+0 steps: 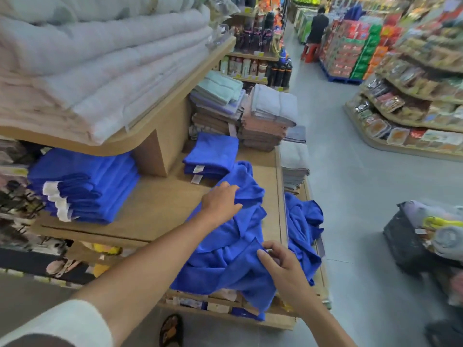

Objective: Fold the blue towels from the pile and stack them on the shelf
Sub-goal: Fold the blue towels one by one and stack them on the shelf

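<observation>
Left hand (220, 201) pressing, fingers spread loose, on crumpled blue microfibre towel pile (233, 236) lying at light wooden shelf (155, 204) front edge. Right hand (283, 269) fingers pinching near hem. Likely separating one towel; next needing corners found, then spreading.

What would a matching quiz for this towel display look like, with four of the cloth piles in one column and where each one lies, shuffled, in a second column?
Things:
1. crumpled blue towels
2. small folded blue stack
3. large folded blue stack
4. pale blankets

Places:
A. on the top shelf
B. on the lower shelf, tucked under the top shelf at the left
C. at the lower shelf's front corner, partly hanging over the edge
D. further back on the lower shelf, white tags facing forward

Pairs: 1-C, 2-D, 3-B, 4-A
</observation>
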A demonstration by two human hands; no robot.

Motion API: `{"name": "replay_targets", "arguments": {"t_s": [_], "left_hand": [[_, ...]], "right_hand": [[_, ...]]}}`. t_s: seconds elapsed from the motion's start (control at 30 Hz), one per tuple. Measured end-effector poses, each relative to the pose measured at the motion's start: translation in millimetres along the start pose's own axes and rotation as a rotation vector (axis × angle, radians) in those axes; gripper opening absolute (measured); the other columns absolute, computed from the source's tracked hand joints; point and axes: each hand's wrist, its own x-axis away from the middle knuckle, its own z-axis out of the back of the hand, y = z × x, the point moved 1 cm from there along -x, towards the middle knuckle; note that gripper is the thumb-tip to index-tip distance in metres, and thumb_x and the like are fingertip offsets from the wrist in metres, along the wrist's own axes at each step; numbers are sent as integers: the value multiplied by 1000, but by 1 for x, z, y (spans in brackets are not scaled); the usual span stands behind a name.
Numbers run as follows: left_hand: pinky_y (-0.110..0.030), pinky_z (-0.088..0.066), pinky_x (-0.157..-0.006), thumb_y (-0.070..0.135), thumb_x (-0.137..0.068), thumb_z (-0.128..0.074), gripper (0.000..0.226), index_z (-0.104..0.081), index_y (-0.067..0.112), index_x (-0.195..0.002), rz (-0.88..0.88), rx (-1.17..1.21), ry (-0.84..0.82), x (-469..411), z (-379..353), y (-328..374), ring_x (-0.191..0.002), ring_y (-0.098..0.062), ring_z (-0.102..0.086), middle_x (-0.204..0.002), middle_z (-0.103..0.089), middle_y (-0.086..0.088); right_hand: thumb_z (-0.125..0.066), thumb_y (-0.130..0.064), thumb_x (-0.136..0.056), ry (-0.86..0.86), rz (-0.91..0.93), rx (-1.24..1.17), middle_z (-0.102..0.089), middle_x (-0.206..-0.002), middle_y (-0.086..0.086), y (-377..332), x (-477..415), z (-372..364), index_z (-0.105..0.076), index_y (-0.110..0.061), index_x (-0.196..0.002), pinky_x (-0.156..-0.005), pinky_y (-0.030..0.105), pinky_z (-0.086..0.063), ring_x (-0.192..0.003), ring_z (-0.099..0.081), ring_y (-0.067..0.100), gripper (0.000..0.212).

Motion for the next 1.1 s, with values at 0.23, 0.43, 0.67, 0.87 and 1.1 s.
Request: {"name": "replay_targets", "arguments": {"t_s": [0.23,0.43,0.67,0.87,1.1], "left_hand": [[-38,-57,-84,19,-88,-74,11,-72,26,-80,-28,758,-17,-16,28,9,-83,-13,-68,-84,-73,5],[-31,-59,-64,17,-95,-70,7,-74,14,-100,-105,1303,-226,16,107,38,-74,-19,-69,-87,-73,-6],[-26,-58,-58,16,-100,-62,15,-74,12,-106,-175,1438,-243,44,180,55,-71,-15,-74,-86,-77,-5],[-31,-61,-78,25,-103,-57,25,-81,18,-101,-279,1439,-267,59,216,71,-90,-18,-75,-100,-78,-8],[-59,-53,-93,15,-101,-60,21,-80,21,-103,-394,1103,3,66,257,87,-92,-28,-68,-108,-75,-20]], "right_hand": [[-58,-11,-104,-30,108,39,-63,-90,21,-38,12,25,-68,-17,-105,-77,44,-50,-82,-58,35,13],[-60,-16,-101,-43,404,188,-71,-88,-6,-132,-20,35,-73,-27,-98,-76,18,-49,-84,-63,7,17],[-76,-14,-92,235,666,300,-62,-63,-25,-203,-52,41,-71,-34,-85,-57,6,-39,-58,-56,-3,21],[-78,-20,-88,408,718,292,-65,-65,-19,-236,-56,44,-67,-32,-77,-54,9,-39,-58,-57,-1,20],[-79,-21,-88,398,784,245,-67,-91,-9,-268,-55,50,-66,-29,-78,-70,21,-49,-78,-65,9,18]]}}
